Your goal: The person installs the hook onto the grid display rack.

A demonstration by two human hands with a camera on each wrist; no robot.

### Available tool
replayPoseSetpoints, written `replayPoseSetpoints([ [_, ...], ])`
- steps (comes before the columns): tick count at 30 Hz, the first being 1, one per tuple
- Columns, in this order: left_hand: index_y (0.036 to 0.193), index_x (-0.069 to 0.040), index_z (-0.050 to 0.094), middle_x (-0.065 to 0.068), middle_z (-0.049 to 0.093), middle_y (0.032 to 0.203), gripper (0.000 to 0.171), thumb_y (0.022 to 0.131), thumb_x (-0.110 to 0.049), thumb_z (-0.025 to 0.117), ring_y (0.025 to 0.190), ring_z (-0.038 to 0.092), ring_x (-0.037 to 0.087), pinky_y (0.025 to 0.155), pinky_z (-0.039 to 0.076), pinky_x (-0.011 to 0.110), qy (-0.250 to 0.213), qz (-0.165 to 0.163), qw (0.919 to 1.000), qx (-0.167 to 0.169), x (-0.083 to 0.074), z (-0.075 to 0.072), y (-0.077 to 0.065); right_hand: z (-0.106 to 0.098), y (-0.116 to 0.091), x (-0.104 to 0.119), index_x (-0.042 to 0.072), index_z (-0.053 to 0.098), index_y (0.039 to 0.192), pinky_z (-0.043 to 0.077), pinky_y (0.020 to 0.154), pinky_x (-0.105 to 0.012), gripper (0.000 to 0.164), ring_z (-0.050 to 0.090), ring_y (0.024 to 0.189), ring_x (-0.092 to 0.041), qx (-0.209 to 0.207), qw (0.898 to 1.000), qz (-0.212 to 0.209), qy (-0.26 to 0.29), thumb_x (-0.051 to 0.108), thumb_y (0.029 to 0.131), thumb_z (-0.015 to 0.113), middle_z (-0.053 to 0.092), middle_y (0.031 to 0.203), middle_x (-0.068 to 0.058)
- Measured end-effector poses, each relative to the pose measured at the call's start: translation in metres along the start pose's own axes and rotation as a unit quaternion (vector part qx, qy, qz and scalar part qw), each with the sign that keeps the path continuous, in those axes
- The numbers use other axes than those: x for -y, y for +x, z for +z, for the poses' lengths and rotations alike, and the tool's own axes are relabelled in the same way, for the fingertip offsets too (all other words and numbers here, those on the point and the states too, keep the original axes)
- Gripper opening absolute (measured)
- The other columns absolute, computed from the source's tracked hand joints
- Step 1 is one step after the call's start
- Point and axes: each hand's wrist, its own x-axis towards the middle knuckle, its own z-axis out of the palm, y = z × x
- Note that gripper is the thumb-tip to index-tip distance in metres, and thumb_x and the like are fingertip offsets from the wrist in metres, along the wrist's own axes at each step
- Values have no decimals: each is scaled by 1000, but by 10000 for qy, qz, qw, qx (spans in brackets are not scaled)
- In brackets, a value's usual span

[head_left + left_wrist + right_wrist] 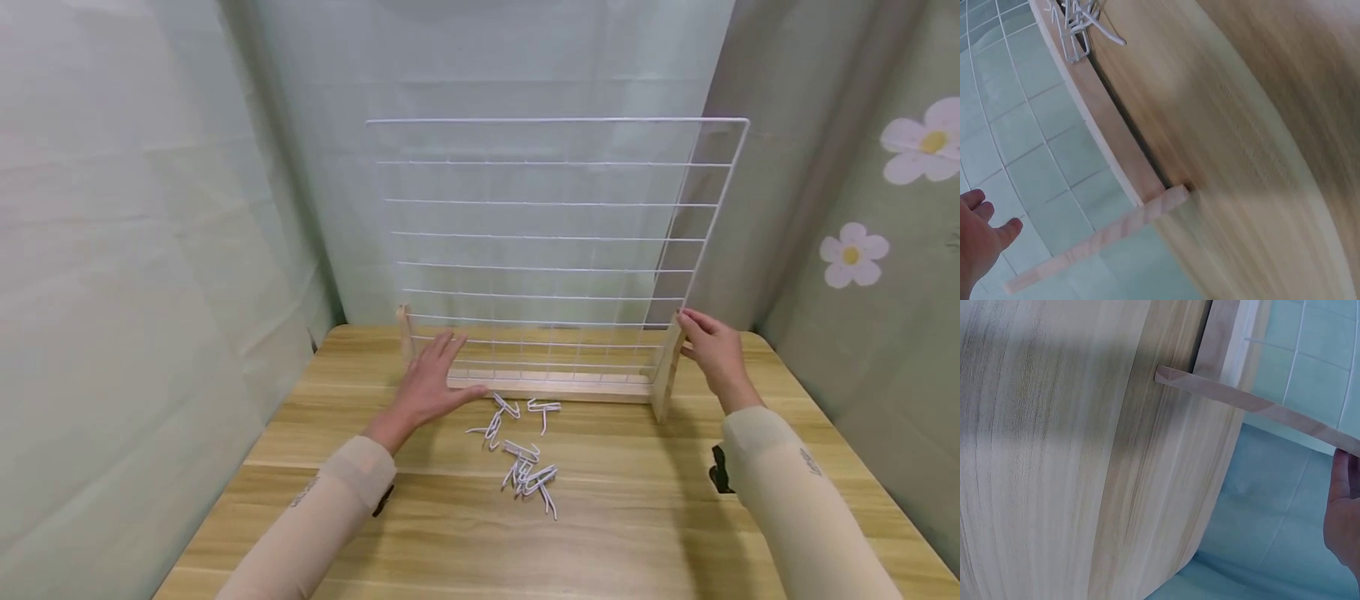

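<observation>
A white wire grid rack (555, 238) stands upright on a pale wooden base (555, 387) with a wooden support at each end. My right hand (716, 354) pinches the upper end of the right wooden support (665, 371); in the right wrist view its fingers (1340, 478) meet that support from the side. My left hand (429, 385), fingers spread, is in front of the grid's lower left part, near the left wooden support (406, 333), and holds nothing. Just in front of the base lie several white metal hooks (528, 475), some tangled in a pile.
The wood-grain table (615, 517) carries the rack toward its far edge. Pale green curtains (180, 250) hang behind and on both sides, the right one with white flowers (855, 255). A dark wrist strap part (722, 471) shows under the right sleeve.
</observation>
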Motion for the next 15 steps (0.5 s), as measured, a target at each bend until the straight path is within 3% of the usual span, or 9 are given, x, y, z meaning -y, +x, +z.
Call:
replayPoseSetpoints([
  [10,154,-17,36,13,33,157,87,84,-55,72,143,30,38,109,28,62,-1075,-93,9940,186,3,13,-5,2,3,-3,1,44,147,44,100,-41,63,45,132,-32,-5,9999,131,81,44,101,52,43,148,-20],
  [15,152,-12,39,15,40,153,80,88,-46,73,140,35,38,110,29,59,-1331,-235,9904,305,10,22,-11,5,4,-3,2,43,147,42,102,-43,64,43,134,-33,47,9999,129,88,45,101,50,42,149,-21],
])
